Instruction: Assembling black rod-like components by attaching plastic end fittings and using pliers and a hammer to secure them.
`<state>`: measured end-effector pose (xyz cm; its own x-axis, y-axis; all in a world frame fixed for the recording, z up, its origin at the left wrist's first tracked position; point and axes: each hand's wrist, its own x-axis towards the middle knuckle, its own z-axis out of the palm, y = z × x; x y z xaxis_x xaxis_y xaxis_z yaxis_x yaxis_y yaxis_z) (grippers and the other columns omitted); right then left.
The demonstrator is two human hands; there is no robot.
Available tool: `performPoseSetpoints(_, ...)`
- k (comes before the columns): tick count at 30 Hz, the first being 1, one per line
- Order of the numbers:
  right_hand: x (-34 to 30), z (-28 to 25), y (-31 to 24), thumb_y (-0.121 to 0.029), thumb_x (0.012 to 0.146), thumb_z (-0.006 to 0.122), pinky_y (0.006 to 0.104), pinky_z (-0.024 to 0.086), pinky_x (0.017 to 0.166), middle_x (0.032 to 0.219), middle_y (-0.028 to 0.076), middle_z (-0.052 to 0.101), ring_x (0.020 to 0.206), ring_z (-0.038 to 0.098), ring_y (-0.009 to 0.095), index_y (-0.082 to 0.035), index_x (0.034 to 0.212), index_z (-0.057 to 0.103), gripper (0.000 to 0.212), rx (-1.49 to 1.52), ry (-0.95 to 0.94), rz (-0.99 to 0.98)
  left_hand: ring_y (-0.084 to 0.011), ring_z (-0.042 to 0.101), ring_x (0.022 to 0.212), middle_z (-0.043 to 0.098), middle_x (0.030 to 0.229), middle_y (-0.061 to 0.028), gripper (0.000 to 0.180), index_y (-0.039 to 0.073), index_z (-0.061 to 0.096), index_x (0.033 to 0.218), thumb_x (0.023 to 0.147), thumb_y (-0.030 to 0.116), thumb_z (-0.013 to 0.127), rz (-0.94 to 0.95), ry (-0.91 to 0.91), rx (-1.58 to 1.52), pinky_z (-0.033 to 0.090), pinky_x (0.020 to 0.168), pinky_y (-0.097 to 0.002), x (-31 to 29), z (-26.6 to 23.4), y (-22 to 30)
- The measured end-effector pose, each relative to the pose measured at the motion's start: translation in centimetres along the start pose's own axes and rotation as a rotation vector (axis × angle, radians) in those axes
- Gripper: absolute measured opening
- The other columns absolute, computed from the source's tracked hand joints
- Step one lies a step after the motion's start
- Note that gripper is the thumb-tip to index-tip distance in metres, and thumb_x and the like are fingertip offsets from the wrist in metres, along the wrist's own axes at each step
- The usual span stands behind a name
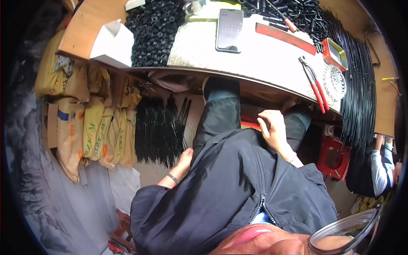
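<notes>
My right hand [274, 129] hovers over my lap, just below the table's front edge. Its fingers are loosely bent with the thumb standing apart, and nothing shows between them. My left hand [183, 162] hangs low beside my left thigh, against the dark trousers; its fingers are mostly hidden there. On the white work surface [195, 46] in front of me lie a phone [229, 30], a flat red bar [285, 38] and red-handled pliers [314, 85]. Neither hand touches any of these.
Small black parts [155, 32] are heaped beside an open white box [113, 42]. Long thin black rods [359, 89] hang over the table's right side, near a glass dish [334, 82] and a red tin [334, 54]. Filled sacks [70, 131] stand at left. Another person [380, 170] sits at right.
</notes>
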<state>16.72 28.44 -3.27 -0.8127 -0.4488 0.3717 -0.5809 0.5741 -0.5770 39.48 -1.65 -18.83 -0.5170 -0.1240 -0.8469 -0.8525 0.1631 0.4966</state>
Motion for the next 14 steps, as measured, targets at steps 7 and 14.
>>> performPoseSetpoints(7, -2.7, -0.1, 6.1, -0.011, 0.077, 0.064, 0.0361, 0.045, 0.073, 0.082, 0.010, 0.060, 0.079, 0.055, 0.028, -0.003, 0.082, 0.061, 0.010, 0.006, -0.105, 0.202, -0.0148, 0.053, 0.101, 0.061, 0.108, -0.0105, 0.033, 0.000, 0.053, 0.112, 0.091, 0.025, 0.048, 0.137, -0.576, 0.278, 0.042, 0.085, -0.0295, -10.2, -3.9, 5.9)
performPoseSetpoints(14, -4.9, 1.9, 8.9, -0.013, 0.078, 0.064, 0.0383, 0.045, 0.071, 0.079, 0.011, 0.059, 0.079, 0.056, 0.030, -0.003, 0.081, 0.062, 0.011, -0.039, -0.245, 0.280, -0.0402, 0.057, 0.088, 0.059, 0.098, -0.0228, 0.031, -0.001, 0.053, 0.102, 0.081, 0.021, 0.053, 0.593, -0.437, 0.509, 0.046, 0.075, -0.0407, -8.4, -2.3, 7.2)
